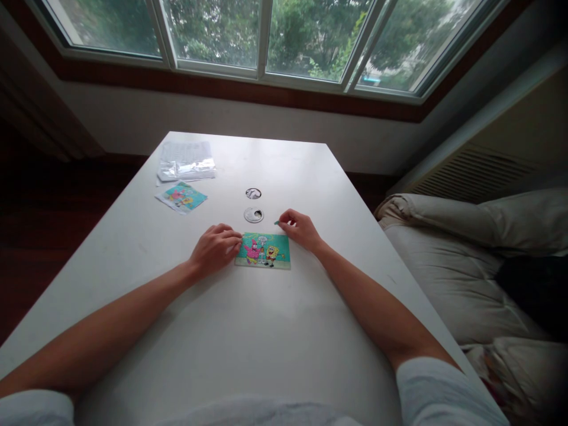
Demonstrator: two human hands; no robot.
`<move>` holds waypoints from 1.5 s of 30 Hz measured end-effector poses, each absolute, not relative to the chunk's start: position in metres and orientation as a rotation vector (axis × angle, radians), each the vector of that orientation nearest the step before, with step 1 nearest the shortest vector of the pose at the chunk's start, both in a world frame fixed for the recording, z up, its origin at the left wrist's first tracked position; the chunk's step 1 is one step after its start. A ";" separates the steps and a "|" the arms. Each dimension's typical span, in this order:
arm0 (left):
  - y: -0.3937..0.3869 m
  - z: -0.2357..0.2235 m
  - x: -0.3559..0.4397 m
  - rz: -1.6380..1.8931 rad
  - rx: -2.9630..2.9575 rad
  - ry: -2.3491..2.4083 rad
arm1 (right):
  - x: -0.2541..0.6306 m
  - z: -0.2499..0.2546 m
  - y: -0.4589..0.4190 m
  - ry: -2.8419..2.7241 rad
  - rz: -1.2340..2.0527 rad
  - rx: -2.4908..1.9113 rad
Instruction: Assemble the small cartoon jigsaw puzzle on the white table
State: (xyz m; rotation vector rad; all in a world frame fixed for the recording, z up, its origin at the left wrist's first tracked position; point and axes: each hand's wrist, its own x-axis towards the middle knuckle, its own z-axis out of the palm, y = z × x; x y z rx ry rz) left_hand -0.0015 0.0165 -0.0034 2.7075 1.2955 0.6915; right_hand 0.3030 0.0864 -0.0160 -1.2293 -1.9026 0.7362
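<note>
A small rectangular cartoon picture (262, 251) with pink and yellow figures on a teal ground lies flat on the white table. At its left edge rests my left hand (216, 251), palm down, fingers stretched out and touching the border. My right hand (300, 228) is just above the picture's upper right corner, thumb and forefinger pinched on a small green piece (277, 223). Whether that piece is paper or something stiffer cannot be made out. Behind the picture are two small round metallic discs, the nearer one (254, 215) and the farther one (253, 193).
A clear plastic bag (186, 161) with papers lies at the table's far left. In front of it sits a similar cartoon sheet (181, 197), turned at an angle. The white table (266, 331) narrows toward the window wall. A padded beige sofa (435, 266) stands on the right.
</note>
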 end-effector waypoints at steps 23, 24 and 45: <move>0.020 0.008 -0.003 0.618 2.768 1.194 | 0.272 0.002 0.050 -1.916 1.016 -1.065; 0.020 0.006 -0.002 0.645 2.752 1.202 | 0.270 0.002 0.048 -1.921 1.021 -1.064; 0.021 -0.008 0.006 0.691 2.783 0.935 | 0.269 -0.007 0.045 -2.307 0.495 -0.961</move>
